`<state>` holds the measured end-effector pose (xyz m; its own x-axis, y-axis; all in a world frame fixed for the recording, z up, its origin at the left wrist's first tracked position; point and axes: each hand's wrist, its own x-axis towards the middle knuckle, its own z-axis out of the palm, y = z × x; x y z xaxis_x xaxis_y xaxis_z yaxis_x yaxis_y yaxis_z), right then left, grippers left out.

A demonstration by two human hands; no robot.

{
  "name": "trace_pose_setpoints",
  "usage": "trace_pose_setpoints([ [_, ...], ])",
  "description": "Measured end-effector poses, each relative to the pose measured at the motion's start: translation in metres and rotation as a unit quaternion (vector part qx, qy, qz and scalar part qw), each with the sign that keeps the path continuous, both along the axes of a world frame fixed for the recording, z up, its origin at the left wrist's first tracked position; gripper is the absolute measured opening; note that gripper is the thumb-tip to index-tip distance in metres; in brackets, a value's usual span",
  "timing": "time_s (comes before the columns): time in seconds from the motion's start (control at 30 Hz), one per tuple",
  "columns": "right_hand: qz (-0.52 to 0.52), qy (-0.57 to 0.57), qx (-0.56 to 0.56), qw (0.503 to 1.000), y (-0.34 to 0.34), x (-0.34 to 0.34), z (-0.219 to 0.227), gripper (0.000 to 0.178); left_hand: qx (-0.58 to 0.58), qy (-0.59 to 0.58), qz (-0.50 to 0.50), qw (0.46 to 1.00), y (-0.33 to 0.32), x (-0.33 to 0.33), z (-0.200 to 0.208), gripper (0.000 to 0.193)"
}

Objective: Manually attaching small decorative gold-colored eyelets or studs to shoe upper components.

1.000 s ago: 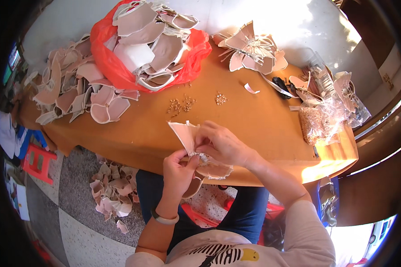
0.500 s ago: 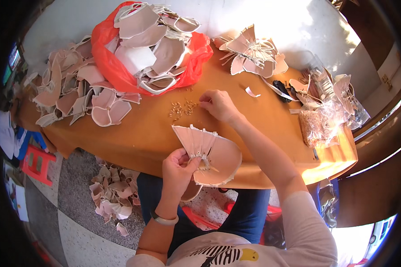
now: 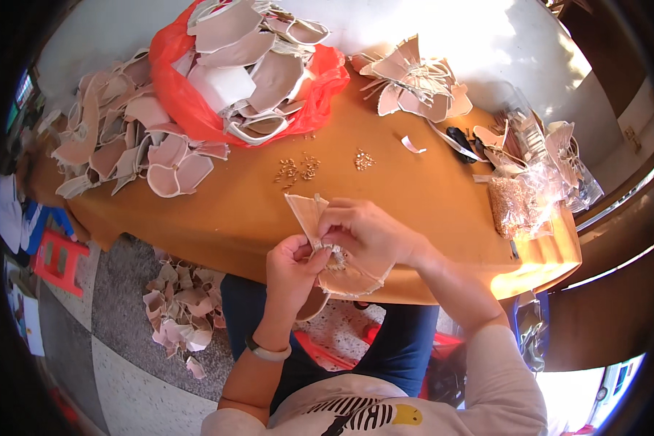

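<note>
Between left fingers and right fingers, seemingly, pink cups

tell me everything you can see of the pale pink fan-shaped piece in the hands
The fan-shaped piece is pale pink, with thin panels that look like padded cloth and rough whitish edges. One pointed part rises away from the person; a broader part spreads toward the lower right. Whitish ends bunch at the middle, where the left hand pinches it; the right hand meets it from the other side and hides some of it. It appears over the near edge of the orange-brown tabletop.
</note>
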<state>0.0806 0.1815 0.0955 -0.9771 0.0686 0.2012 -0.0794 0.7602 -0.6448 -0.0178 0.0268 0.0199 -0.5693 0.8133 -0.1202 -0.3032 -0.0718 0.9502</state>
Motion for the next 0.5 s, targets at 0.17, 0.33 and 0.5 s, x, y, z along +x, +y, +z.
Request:
trace_pose_setpoints([
  [0.17,-0.040,0.016,0.009,0.999,-0.004,0.014,-0.009,0.006,0.029,0.022,-0.004,0.999,0.006,0.013,0.008,0.017],
  [0.33,-0.040,0.009,0.011,0.999,-0.003,0.023,-0.007,0.006,0.031,0.037,-0.011,0.999,0.007,0.021,0.010,0.017],
  [0.5,-0.096,-0.008,-0.025,0.995,-0.005,0.027,-0.007,0.007,-0.001,0.101,-0.006,0.995,0.004,0.029,0.013,0.016],
])
